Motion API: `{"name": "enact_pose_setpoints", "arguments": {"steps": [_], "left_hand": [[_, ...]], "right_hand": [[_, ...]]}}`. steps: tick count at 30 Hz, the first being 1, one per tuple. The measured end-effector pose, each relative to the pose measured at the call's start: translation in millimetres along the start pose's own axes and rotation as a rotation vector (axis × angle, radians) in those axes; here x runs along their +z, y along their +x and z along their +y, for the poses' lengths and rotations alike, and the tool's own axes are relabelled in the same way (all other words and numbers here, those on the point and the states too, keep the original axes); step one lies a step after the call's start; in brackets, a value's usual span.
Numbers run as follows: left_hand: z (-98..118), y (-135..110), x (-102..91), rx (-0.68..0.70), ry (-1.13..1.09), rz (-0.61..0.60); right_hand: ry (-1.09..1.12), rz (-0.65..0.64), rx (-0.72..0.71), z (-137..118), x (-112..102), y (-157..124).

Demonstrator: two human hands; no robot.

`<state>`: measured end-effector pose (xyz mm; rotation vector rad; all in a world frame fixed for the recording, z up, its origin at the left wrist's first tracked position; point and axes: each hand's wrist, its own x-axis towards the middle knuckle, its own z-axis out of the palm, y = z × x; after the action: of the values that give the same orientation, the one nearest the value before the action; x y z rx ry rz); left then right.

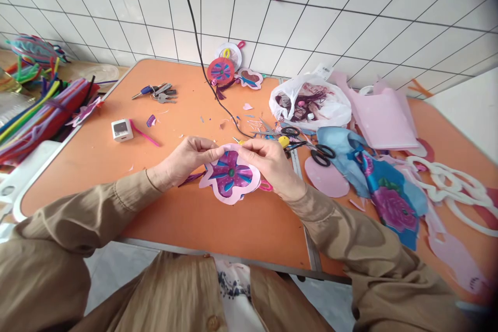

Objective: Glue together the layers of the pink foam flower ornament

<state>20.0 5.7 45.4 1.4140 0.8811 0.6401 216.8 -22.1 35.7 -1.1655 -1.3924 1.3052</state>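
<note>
Ornament [233,179] pinched by fingers [252,155] along far edge

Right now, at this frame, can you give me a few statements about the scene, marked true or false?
1. Both the left hand and right hand hold the flower ornament. True.
2. The keys lie inside the white plastic bag. False: they lie on the orange table.
3. A pink pipe cleaner lies beside the white cube. True.
4. The right hand grips black-handled scissors. False: they lie on the table, to its right.
5. The flower ornament has a black border. False: it is pale pink.
</note>
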Motion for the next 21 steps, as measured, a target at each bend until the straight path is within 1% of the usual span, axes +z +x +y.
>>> {"name": "enact_pose_setpoints", "arguments": {"steps": [4, 6, 8, 12, 14, 18, 21], "left_hand": [[-0.3, 1.2, 4.7, -0.002, -0.019, 0.008], [-1.2, 1.6, 5.5, -0.007, -0.017, 0.01], [-2.4, 2.3, 5.0, 0.018, -0.007, 0.025], [-1.9, 3.6, 2.9, 0.063, 0.017, 0.014], [1.2, 2.8, 3.4, 0.04, 0.03, 0.005], [7.3, 0.5, 8.2, -0.06, 0.056, 0.019], [6.6, 1.2, 10.6, -0.039, 0.048, 0.046]], "right_hand": [[0.01, -0.047, -0.022, -3.3, 0.4, 0.9], [-0.014, -0.031, -0.051, -3.6, 0.9, 1.9], [-0.028, -0.01, -0.073, -2.6, 1.1, 2.7], [-0.009, -0.02, -0.067, -0.6, 1.7, 3.1], [-0.033, -0.015, -0.091, -0.8, 2.3, 2.7], [-0.117, -0.002, -0.158, -2.9, 3.5, 1.5], [-0.106, -0.028, -0.143, -3.7, 3.1, 1.0]]}}
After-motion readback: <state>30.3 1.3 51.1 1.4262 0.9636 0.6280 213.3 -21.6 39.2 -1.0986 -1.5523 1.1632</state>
